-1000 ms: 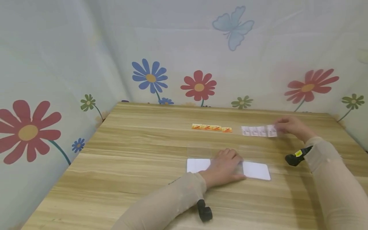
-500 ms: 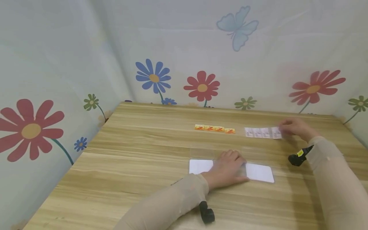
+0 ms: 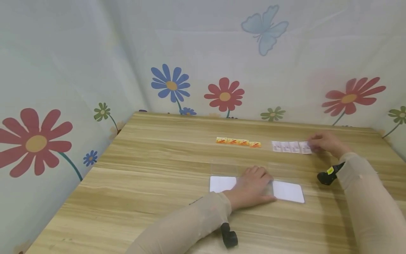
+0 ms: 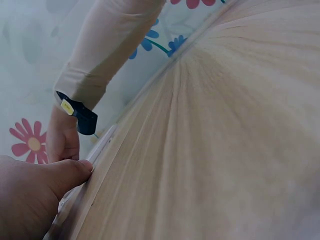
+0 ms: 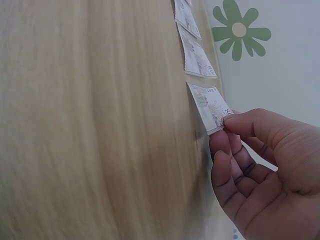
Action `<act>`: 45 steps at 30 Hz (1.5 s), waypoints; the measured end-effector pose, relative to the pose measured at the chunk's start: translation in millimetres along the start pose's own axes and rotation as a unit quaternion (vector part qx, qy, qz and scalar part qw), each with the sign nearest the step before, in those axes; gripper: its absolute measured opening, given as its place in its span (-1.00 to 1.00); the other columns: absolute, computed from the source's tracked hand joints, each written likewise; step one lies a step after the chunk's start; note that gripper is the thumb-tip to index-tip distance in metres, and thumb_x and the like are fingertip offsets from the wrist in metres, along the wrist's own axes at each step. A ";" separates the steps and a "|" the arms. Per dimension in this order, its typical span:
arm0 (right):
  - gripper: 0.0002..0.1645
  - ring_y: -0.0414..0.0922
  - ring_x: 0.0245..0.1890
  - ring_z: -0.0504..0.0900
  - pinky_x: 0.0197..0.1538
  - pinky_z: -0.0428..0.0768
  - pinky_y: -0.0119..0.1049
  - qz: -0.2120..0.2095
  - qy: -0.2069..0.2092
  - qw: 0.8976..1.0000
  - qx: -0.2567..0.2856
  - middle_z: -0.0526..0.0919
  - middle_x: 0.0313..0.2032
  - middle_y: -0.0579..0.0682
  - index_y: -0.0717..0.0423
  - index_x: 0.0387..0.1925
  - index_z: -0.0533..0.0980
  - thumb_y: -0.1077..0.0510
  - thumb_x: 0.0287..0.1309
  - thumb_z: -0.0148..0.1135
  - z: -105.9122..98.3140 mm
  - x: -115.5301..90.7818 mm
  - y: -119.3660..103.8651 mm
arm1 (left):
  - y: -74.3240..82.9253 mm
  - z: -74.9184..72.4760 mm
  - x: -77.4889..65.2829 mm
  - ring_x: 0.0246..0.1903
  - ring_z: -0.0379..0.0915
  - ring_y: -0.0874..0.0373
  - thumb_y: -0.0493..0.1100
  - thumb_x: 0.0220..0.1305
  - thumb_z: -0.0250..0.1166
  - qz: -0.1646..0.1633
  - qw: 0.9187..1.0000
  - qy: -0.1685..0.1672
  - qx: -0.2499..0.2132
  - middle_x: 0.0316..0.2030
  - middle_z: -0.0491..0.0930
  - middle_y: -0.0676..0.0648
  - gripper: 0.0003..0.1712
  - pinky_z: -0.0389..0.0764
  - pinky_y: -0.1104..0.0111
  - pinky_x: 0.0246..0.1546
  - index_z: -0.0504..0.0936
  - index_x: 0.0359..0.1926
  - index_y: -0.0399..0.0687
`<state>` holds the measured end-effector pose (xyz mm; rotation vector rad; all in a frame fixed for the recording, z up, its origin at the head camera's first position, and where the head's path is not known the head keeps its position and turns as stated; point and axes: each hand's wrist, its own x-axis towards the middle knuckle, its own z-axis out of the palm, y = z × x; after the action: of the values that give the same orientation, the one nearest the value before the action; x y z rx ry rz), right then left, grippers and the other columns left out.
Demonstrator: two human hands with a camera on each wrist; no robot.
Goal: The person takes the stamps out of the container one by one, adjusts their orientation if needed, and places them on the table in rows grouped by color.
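Note:
My right hand pinches the edge of a pale, saw-edged postage stamp between thumb and fingers. This stamp is at the right end of a row of similar pale stamps, with a narrow gap in the right wrist view. Nearer to me, my left hand rests with relaxed fingers across a clear plastic sheet with white panels. One white panel shows to the right of the hand and another white panel to the left. The hand hides the middle part.
Left of the pale stamps lies a row of orange-yellow stamps. Faint clear plastic extends behind the white panels. The wooden table meets a flowered curtain at its back and left edges.
The end stamp has come down slightly, level with its row, still in my right hand's pinch. My left hand stays on the plastic sheet. The head view has shifted slightly.

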<state>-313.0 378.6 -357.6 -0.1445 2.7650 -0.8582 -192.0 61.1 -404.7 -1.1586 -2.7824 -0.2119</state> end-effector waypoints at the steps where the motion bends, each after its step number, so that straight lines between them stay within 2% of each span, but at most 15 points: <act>1: -0.51 -0.07 -0.23 0.51 -0.21 0.46 -0.38 0.001 0.000 1.000 0.002 0.59 -0.18 0.20 0.48 0.10 0.37 0.13 0.34 0.06 0.3 0.2 0.1 | 0.1 -0.1 0.0 0.10 0.32 0.26 0.41 0.18 0.16 0.000 1.000 0.000 0.001 0.06 0.45 0.15 -0.33 0.34 0.41 0.21 0.48 0.17 0.15; 9: -0.50 -0.15 -0.29 0.51 -0.23 0.49 -0.38 0.004 0.005 1.000 0.019 0.62 -0.23 0.15 0.54 0.09 0.35 0.16 0.33 0.07 2.6 1.0 -2.1 | -0.1 0.2 -0.2 0.10 0.33 0.26 0.41 0.17 0.16 0.000 1.000 0.002 0.006 0.07 0.45 0.16 -0.33 0.34 0.42 0.20 0.49 0.17 0.16; 17: -0.49 -0.10 -0.27 0.51 -0.24 0.48 -0.39 0.014 0.010 1.000 0.020 0.60 -0.19 0.20 0.52 0.09 0.36 0.14 0.33 0.09 4.5 1.1 -2.8 | -0.2 2.4 -0.4 0.09 0.32 0.27 0.41 0.17 0.16 0.000 1.000 0.004 0.000 0.06 0.44 0.16 -0.33 0.33 0.42 0.20 0.49 0.16 0.16; 27: -0.48 -0.23 -0.33 0.51 -0.27 0.52 -0.42 0.006 0.018 0.999 0.026 0.64 -0.23 0.11 0.52 0.08 0.37 0.12 0.30 0.12 6.6 -0.2 -2.6 | -0.6 1.4 -1.1 0.08 0.32 0.26 0.40 0.18 0.16 0.005 1.000 0.006 -0.001 0.05 0.44 0.15 -0.34 0.33 0.42 0.19 0.49 0.16 0.15; 39: -0.44 -0.14 -0.28 0.54 -0.24 0.51 -0.41 0.006 0.023 1.000 0.017 0.62 -0.17 0.21 0.50 0.10 0.38 0.06 0.34 0.09 6.1 -3.0 -2.7 | 0.4 0.9 -0.6 0.09 0.32 0.26 0.40 0.17 0.16 0.003 1.000 0.006 -0.004 0.06 0.45 0.15 -0.34 0.34 0.42 0.20 0.49 0.16 0.15; 45: -0.42 -0.01 -0.18 0.53 -0.19 0.47 -0.37 0.011 0.021 1.000 0.007 0.60 -0.12 0.24 0.42 0.13 0.38 -0.02 0.35 0.07 6.0 -4.7 -3.7 | 0.2 1.9 -1.0 0.08 0.32 0.26 0.40 0.17 0.16 0.001 1.000 0.009 -0.005 0.05 0.45 0.16 -0.34 0.34 0.42 0.18 0.49 0.15 0.16</act>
<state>-306.8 373.1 -359.3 -0.0960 2.7932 -0.8839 -191.2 60.8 -406.7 -1.1566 -2.7669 -0.2343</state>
